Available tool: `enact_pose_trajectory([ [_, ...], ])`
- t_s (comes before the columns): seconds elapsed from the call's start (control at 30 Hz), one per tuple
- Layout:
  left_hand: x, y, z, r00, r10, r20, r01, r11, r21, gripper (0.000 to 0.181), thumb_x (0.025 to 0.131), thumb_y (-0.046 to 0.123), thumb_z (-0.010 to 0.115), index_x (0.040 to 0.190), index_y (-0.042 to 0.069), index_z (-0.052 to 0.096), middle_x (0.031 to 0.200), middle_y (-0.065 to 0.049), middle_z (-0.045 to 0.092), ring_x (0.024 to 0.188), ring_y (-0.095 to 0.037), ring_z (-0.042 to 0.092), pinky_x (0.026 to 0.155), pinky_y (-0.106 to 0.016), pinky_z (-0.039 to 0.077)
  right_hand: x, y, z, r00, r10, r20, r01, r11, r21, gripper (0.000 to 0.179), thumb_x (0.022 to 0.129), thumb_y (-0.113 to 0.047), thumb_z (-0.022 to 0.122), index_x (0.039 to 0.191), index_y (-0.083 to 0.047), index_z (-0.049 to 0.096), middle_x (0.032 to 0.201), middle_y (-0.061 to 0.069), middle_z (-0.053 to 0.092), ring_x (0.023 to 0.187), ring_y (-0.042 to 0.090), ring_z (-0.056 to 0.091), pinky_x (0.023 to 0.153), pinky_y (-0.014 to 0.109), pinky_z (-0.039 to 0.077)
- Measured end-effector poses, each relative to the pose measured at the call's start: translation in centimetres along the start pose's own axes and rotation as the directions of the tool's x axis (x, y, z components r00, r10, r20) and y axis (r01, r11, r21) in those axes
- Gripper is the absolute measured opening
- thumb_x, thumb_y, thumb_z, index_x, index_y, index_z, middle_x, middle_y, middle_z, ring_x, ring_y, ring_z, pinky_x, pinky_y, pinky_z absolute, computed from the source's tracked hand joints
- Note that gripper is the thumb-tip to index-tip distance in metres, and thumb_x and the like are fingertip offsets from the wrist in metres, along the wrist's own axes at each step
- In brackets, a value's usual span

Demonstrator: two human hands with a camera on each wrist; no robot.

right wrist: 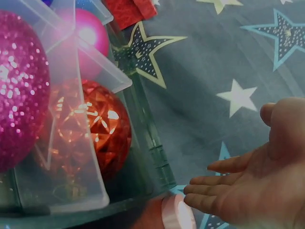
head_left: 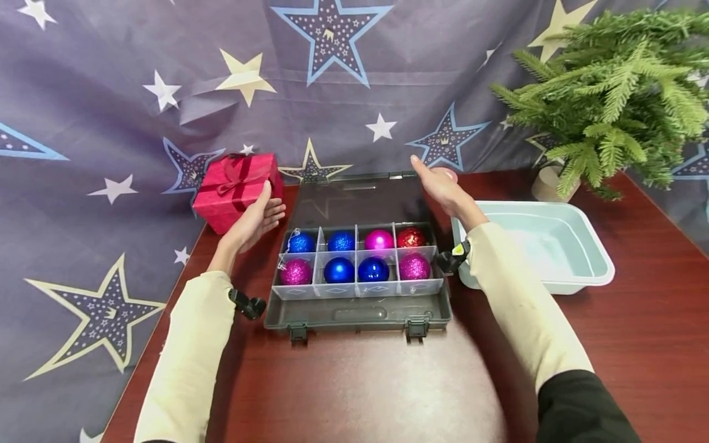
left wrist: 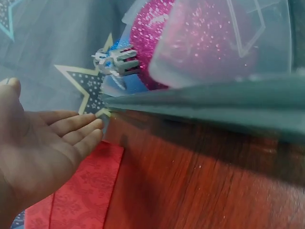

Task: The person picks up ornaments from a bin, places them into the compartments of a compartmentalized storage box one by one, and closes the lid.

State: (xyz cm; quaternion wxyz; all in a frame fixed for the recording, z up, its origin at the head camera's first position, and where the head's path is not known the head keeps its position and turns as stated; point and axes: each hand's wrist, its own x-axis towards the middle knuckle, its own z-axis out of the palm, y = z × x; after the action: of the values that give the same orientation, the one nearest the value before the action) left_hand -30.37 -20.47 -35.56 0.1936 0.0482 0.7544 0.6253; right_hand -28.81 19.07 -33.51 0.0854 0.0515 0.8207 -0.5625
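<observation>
An open dark translucent plastic case (head_left: 362,315) lies on the table, its lid (head_left: 360,203) tipped back. Clear dividers (head_left: 357,287) split it into two rows of compartments, each with one Christmas ball: blue balls (head_left: 340,269), pink balls (head_left: 296,271) and a red faceted ball (head_left: 411,237). To the left of the case my left hand (head_left: 252,224) is held up, fingers straight, palm facing inward, holding nothing. My right hand (head_left: 443,187) mirrors it beyond the case's right side, fingers extended and nothing in it. A silver ornament cap (left wrist: 121,62) shows close up in the left wrist view.
A red gift box (head_left: 235,191) with a bow stands behind my left hand. At the right sits a pale blue basin (head_left: 604,264), with an artificial fir tree (head_left: 615,104) behind it. A pink ribbon roll (right wrist: 178,212) lies near my right hand. A star-patterned cloth (head_left: 343,117) hangs behind.
</observation>
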Motion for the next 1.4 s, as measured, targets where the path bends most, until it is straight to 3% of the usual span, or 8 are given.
enact_pose_trajectory([
  [0.17,0.9,-0.4,0.1,0.999,-0.025,0.023,0.026,0.999,-0.025,0.098,0.104,0.068,0.016,0.161,-0.010,0.003,0.168,-0.028,0.011,0.155,-0.037,0.013,0.126,-0.042,0.010,0.9,0.6,0.3,0.998,0.046,0.049,-0.053,0.988,0.148,0.085,0.109,-0.056,0.034,0.162,0.007,0.012,0.170,0.017,0.013,0.154,0.029,0.016,0.126,0.040,0.013],
  [0.33,1.4,-0.6,0.3,0.998,-0.040,0.046,0.041,0.998,-0.038,0.102,0.102,0.072,0.015,0.161,-0.009,-0.003,0.169,-0.026,0.004,0.157,-0.035,0.007,0.126,-0.041,0.006,1.7,1.1,0.8,0.995,0.082,0.062,-0.095,0.963,0.251,0.083,0.110,-0.052,0.036,0.162,0.008,0.012,0.169,0.018,0.015,0.153,0.033,0.018,0.125,0.043,0.015],
  [0.5,1.7,-0.5,0.7,0.997,-0.058,0.041,0.058,0.998,-0.005,0.102,0.103,0.071,0.016,0.159,-0.011,-0.005,0.169,-0.028,0.002,0.156,-0.036,0.005,0.126,-0.041,0.006,2.1,1.3,1.1,0.989,0.126,0.073,-0.140,0.961,0.237,0.084,0.109,-0.055,0.033,0.162,0.007,0.012,0.168,0.021,0.017,0.152,0.037,0.021,0.125,0.049,0.015],
  [0.67,1.9,-0.4,1.1,0.997,-0.066,0.035,0.065,0.997,0.033,0.101,0.104,0.069,0.017,0.159,-0.012,-0.003,0.168,-0.029,0.002,0.156,-0.037,0.005,0.126,-0.041,0.006,2.2,1.4,1.0,0.984,0.136,0.111,-0.159,0.959,0.234,0.084,0.109,-0.056,0.032,0.164,0.002,0.006,0.170,0.020,0.010,0.154,0.042,0.011,0.125,0.055,0.007],
  [0.83,2.2,-0.4,1.5,0.997,-0.060,0.050,0.058,0.998,0.027,0.100,0.104,0.068,0.018,0.159,-0.013,-0.001,0.168,-0.030,0.002,0.156,-0.037,0.004,0.126,-0.042,0.007,2.4,1.7,1.0,0.978,0.145,0.149,-0.182,0.944,0.274,0.084,0.109,-0.056,0.030,0.165,0.000,0.000,0.171,0.021,0.003,0.155,0.043,0.003,0.125,0.052,0.004],
  [1.07,2.1,-0.6,1.5,0.998,-0.062,0.033,0.063,0.998,-0.021,0.101,0.104,0.069,0.019,0.159,-0.013,-0.001,0.168,-0.029,0.002,0.156,-0.038,0.005,0.126,-0.041,0.009,2.4,1.7,1.2,0.978,0.131,0.164,-0.176,0.939,0.295,0.081,0.110,-0.054,0.030,0.165,0.001,0.008,0.168,0.021,0.017,0.153,0.040,0.016,0.125,0.050,0.011],
  [1.4,2.2,-0.5,1.4,0.998,-0.068,-0.003,0.068,0.996,-0.050,0.099,0.104,0.068,0.019,0.159,-0.013,0.001,0.168,-0.028,0.007,0.156,-0.037,0.009,0.126,-0.040,0.011,2.3,1.5,0.7,0.973,0.102,0.207,-0.162,0.941,0.298,0.086,0.109,-0.057,0.027,0.163,0.006,0.003,0.168,0.028,0.004,0.155,0.040,0.007,0.126,0.046,0.008],
])
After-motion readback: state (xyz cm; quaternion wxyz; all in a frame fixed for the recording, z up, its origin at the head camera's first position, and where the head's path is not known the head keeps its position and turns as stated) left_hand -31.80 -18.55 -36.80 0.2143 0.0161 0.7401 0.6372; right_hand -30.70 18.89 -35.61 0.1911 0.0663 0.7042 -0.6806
